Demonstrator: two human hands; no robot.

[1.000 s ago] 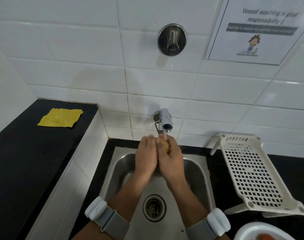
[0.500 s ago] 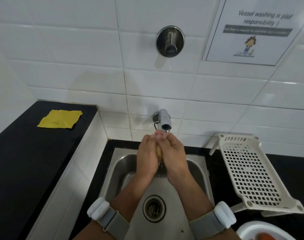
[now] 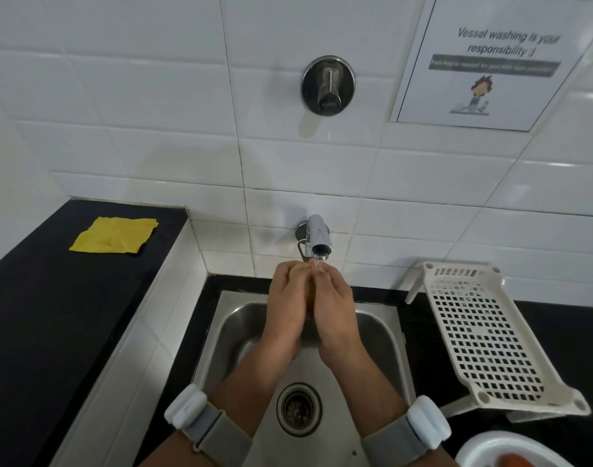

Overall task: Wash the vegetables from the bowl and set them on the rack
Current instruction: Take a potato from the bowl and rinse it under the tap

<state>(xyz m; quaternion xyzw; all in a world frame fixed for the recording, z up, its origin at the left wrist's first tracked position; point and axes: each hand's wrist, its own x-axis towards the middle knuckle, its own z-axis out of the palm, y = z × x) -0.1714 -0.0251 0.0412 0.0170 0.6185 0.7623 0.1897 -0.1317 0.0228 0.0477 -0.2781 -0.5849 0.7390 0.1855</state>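
Note:
A yellow-brown potato shows only as a sliver between my two hands, over the steel sink. My left hand and my right hand are cupped round it from either side, fingers curled, directly beneath the tap spout. A thin stream of water falls onto my fingertips. The white perforated rack lies on the black counter to the right, with nothing on it. At the bottom right corner the white bowl holds something orange-red, mostly cut off.
A yellow cloth lies on the raised black counter at the left. A round chrome tap control is fixed to the tiled wall above the spout. The drain sits at the sink's near end. A paper notice hangs top right.
My hands have shifted round the potato while rubbing it under the water; more of it shows at my left fingertips now. They remain under the spout.

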